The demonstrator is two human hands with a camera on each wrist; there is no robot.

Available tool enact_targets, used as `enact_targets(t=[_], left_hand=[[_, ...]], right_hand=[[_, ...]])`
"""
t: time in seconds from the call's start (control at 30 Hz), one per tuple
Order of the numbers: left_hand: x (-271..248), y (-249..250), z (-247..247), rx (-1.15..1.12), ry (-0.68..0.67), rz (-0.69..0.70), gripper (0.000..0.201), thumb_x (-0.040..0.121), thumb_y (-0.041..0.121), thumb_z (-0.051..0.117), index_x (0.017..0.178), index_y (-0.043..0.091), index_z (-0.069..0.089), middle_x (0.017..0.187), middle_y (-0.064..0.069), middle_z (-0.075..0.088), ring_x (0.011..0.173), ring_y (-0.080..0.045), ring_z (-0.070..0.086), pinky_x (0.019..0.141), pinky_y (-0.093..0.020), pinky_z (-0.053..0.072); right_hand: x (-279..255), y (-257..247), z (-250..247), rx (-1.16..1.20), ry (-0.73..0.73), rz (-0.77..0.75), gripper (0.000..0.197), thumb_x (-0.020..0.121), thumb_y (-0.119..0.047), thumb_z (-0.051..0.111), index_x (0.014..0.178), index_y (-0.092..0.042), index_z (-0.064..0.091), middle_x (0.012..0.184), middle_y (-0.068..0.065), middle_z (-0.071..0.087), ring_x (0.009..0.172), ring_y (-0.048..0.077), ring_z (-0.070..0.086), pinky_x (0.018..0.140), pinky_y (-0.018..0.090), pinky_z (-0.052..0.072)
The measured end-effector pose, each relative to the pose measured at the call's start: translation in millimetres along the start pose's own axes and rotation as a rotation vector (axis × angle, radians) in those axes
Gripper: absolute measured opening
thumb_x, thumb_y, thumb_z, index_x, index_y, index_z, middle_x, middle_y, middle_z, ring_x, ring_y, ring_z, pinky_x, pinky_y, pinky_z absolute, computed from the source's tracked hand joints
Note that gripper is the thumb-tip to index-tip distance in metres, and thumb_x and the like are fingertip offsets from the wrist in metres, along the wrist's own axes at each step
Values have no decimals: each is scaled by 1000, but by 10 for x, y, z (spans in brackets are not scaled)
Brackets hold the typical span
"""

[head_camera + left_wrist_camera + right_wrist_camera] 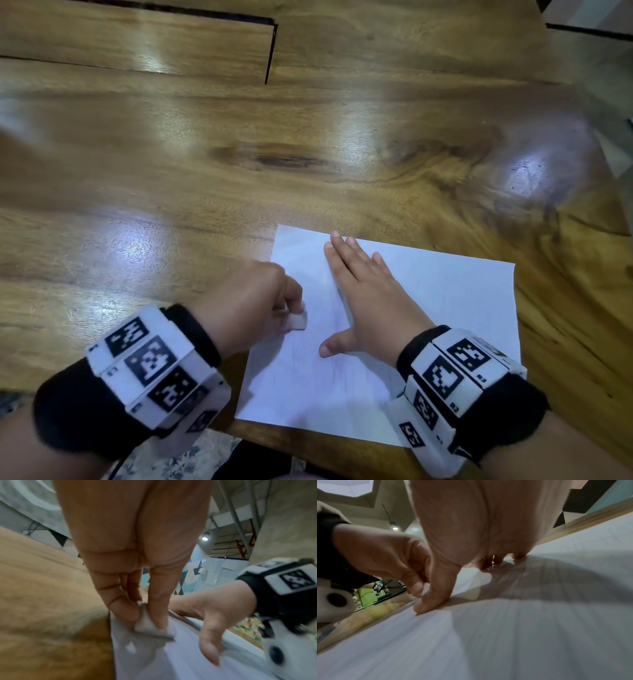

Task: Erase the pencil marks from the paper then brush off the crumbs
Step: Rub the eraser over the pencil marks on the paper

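Thin, light paper (445,308) at the counter's (205,154) near edge, likely to slide or crease: right hand (370,294) flat, fingers straight, pinning it; left hand (246,301) pinches small soft eraser (297,321) on its left margin.

Glossy wooden desk (308,137) with a dark knot in the grain and bright glare patches from the lights. A speckled floor (178,455) peeks out below its near edge. Behind, a wall of blue, black and white triangles (192,577), a round ceiling lamp (205,538) and grey pipes (235,513) overhead.
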State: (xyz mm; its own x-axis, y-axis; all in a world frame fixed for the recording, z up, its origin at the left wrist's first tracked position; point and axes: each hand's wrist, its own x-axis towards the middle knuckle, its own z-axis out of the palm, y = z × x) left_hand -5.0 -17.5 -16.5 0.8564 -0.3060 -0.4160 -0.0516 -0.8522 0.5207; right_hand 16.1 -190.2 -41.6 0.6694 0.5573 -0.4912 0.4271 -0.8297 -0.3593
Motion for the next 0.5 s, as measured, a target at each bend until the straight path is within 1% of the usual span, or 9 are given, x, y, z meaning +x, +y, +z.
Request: enact_targets(t=[0.03,0.07,0.13,0.2,0.27,0.33,0.37,0.43,0.5], left_hand=[[25,1,-32,0,7,-8,5,74,23,70,78,19,69,71,4,63,69,-11,55,55,-11,34],[82,7,-68,1,52,-16,8,74,23,70,81,20,70,73,2,67,70,-11,56,55,-12,34],[259,21,-139,-7,177,-33,13,75,23,69,88,20,70,71,-1,67,68,-14,56,64,-20,40],[350,40,-161,-33,230,-49,13,75,21,69,88,18,69,69,-1,63,63,-13,53,66,-24,43],[263,9,-103,-18,215,-16,7,76,24,68,75,17,67,71,-4,62,55,-10,47,60,-23,38],[44,-37,0,-1,131,15,14,75,28,69,65,21,64,70,-3,59,56,-12,47,56,-23,33],[-59,-50,39,-7,80,16,12,74,28,70,66,20,66,71,-1,58,59,-11,48,55,-21,34],[-164,-80,78,-18,20,10,5,73,23,72,76,19,70,75,2,62,65,-8,52,56,-15,36],[-132,-93,43,-56,54,-24,10,72,24,73,80,20,72,78,0,67,69,-11,57,60,-20,41]], right_hand=[[0,-1,1,1,0,1,133,65,-57,75,146,-18,-23,152,-8,-33,128,-1,-33,114,29,-16],[0,-4,-1,2,0,2,133,65,-56,75,146,-18,-23,152,-8,-32,128,-2,-33,114,29,-16],[-1,-7,-9,0,1,5,132,65,-56,75,147,-18,-21,152,-8,-32,130,-1,-32,114,29,-16],[-4,-14,-19,-9,-9,9,132,65,-56,75,147,-17,-21,152,-8,-32,136,4,-30,114,30,-15],[-4,-9,-21,-14,-11,12,132,65,-56,75,147,-17,-21,152,-7,-32,140,7,-28,114,30,-15],[-2,-8,-22,-18,-15,11,132,65,-57,74,147,-17,-21,152,-7,-32,140,8,-28,114,30,-15],[0,-10,-21,-20,-17,11,132,65,-57,74,147,-17,-21,152,-6,-32,140,8,-28,114,30,-15],[0,-11,-19,-19,-21,11,132,66,-57,74,146,-16,-22,152,-6,-32,140,9,-28,114,31,-15],[-6,-19,-25,-15,-23,10,132,66,-56,74,146,-15,-22,152,-5,-32,140,9,-28,115,31,-15]])
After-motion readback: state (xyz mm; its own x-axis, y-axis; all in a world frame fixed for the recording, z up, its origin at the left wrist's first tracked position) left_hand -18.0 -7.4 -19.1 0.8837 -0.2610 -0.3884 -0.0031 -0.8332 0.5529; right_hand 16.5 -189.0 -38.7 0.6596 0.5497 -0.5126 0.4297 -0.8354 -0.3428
